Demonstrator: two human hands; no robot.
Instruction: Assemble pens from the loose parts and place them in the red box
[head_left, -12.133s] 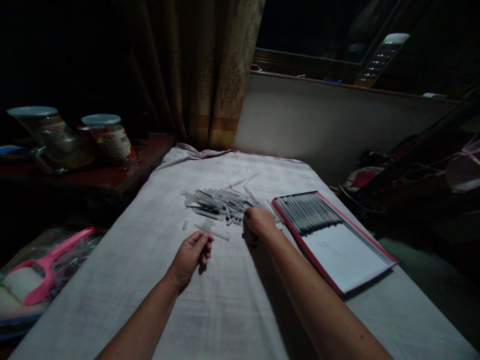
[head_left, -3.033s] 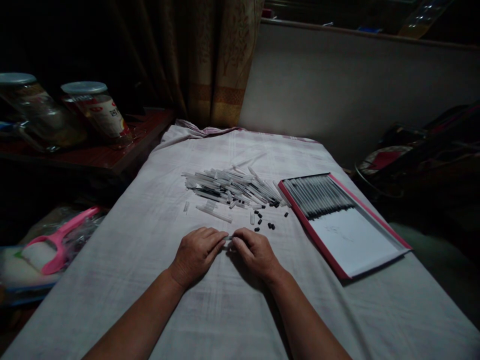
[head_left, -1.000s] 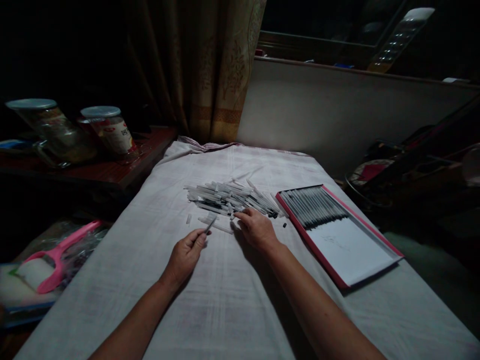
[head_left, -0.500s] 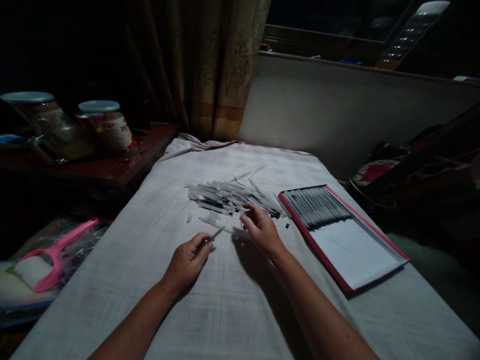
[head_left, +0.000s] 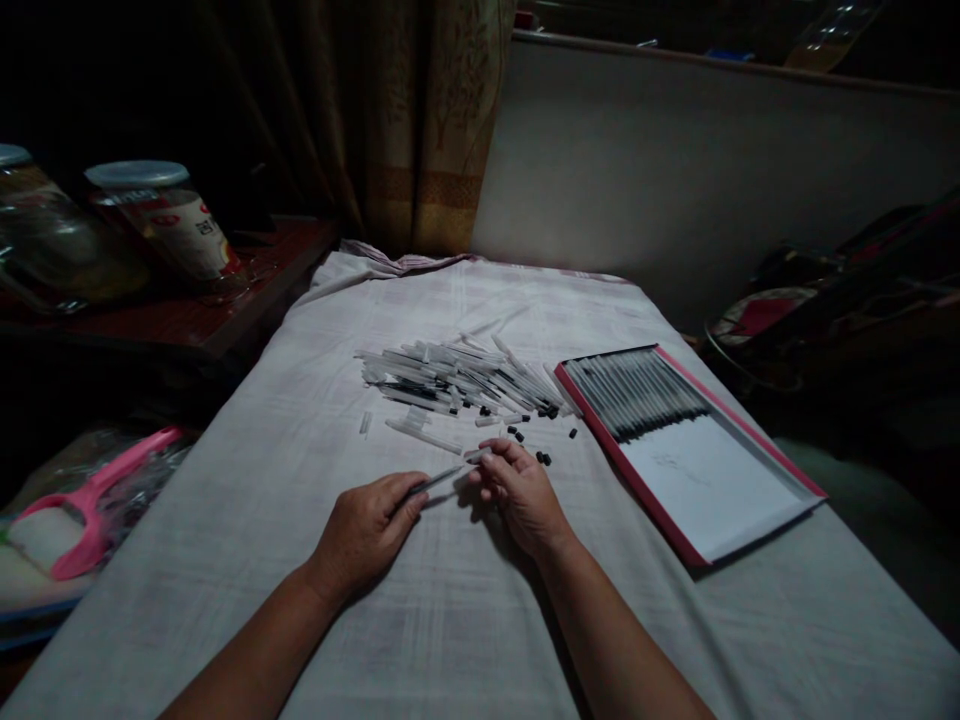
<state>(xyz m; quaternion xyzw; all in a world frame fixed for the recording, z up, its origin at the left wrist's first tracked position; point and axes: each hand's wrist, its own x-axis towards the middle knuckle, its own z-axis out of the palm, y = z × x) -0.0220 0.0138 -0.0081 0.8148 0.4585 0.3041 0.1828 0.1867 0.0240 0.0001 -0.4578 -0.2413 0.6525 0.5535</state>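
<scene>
In the head view, the left hand (head_left: pixel 366 525) grips a slim grey plastic pen (head_left: pixel 441 478) pointing to two o'clock, its rear end hidden. The right hand (head_left: pixel 525 492) pinches a small translucent piece (head_left: pixel 478 456), hard to identify. Heaped clear plastic tubes (head_left: pixel 450 372) lie at twelve o'clock.
</scene>
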